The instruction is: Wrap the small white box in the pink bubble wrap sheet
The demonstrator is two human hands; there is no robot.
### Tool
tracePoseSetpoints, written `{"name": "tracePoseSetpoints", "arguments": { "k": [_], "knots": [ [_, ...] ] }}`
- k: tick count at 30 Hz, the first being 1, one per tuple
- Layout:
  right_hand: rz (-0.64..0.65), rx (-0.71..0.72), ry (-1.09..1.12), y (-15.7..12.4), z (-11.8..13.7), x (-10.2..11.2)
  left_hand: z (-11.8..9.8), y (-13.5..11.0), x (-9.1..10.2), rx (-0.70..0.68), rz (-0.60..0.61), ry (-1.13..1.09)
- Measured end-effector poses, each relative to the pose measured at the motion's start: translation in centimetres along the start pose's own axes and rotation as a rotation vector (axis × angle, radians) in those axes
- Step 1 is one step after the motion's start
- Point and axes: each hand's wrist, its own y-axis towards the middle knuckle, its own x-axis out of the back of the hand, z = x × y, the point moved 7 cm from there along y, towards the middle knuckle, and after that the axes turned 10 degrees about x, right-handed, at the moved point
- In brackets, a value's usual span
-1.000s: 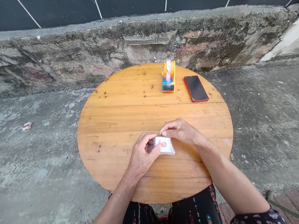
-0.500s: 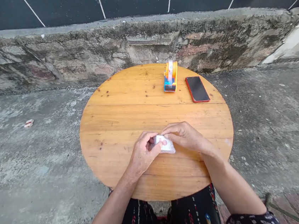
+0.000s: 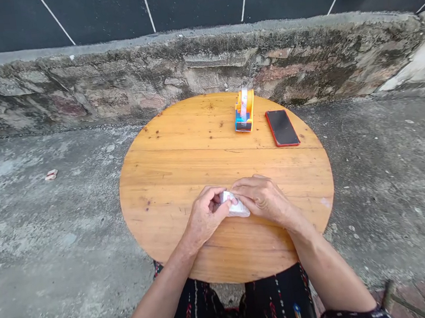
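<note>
A small white box (image 3: 240, 209) in clear crinkled plastic, with a pinkish mark on its top, sits low over the near middle of the round table. My left hand (image 3: 205, 214) grips its left side between thumb and fingers. From the upper right, my right hand (image 3: 265, 199) pinches the wrapped box along its far right edge, covering that corner. Both hands are closed, their fingertips close together.
The round wooden table (image 3: 175, 168) carries a yellow and blue tape dispenser (image 3: 244, 111) at its far side and a red-cased phone (image 3: 282, 128) at far right. A stone ledge (image 3: 121, 82) runs behind it. Litter (image 3: 51, 174) lies on the concrete floor.
My right hand has turned over a little, its fingers now covering more of the box's right side. The left hand keeps its hold. The whole view has shifted slightly.
</note>
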Motion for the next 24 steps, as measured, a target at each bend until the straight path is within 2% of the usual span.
{"name": "tracePoseSetpoints", "arguments": {
  "k": [5, 11, 13, 16, 19, 24],
  "knots": [
    [-0.040, 0.044, 0.001, 0.1, 0.3, 0.8, 0.3, 0.0, 0.0, 0.013, 0.007, -0.021],
    [-0.282, -0.061, 0.136, -0.7, -1.0, 2.4, 0.2, 0.0, 0.0, 0.009, 0.011, -0.015],
    [-0.263, -0.078, 0.142, -0.8, -1.4, 2.0, 0.2, -0.1, 0.0, 0.007, 0.003, -0.016],
    [-0.152, -0.049, 0.127, -0.7, -1.2, 0.9, 0.2, -0.1, 0.0, 0.003, -0.008, -0.011],
    [-0.097, -0.013, 0.121, -0.5, -0.9, 0.4, 0.3, -0.1, -0.1, -0.010, -0.004, -0.010],
    [-0.137, -0.052, 0.178, -0.5, -1.2, 0.6, 0.3, 0.0, -0.1, -0.035, -0.005, -0.009]
  ]
}}
